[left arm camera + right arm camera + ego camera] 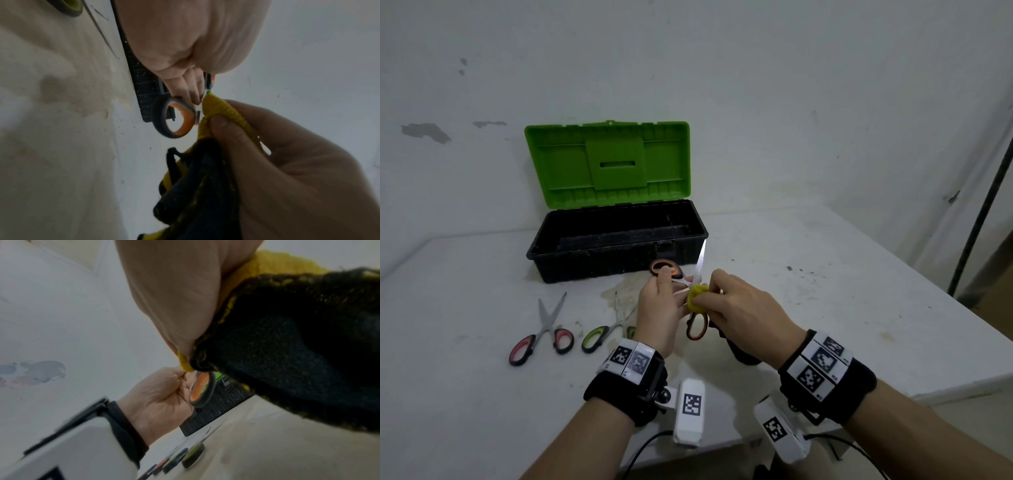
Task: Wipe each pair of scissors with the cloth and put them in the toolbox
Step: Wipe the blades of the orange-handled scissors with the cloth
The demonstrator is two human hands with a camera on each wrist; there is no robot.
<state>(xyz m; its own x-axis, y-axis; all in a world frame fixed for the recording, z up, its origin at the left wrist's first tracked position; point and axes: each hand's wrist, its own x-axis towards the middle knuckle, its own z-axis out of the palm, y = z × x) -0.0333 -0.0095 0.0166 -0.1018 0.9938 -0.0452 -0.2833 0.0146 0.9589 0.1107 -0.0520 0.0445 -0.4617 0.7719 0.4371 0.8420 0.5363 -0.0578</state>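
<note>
My left hand (659,308) grips the orange-handled scissors (700,265) by their upper handle loop (174,118), holding them spread apart above the table. One blade points up toward the toolbox. My right hand (736,308) pinches a yellow and black cloth (697,296) around the scissors near the pivot; the cloth (298,345) hangs below the fingers. The toolbox (616,240) is black with a raised green lid (607,161) and stands just behind my hands. Red-handled scissors (544,334) and green-handled scissors (602,334) lie spread on the table to the left.
The white table (842,291) is stained in front of the toolbox, and its right edge runs diagonally at the right. A dark pole (983,212) leans by the wall at far right. The wall stands close behind the toolbox.
</note>
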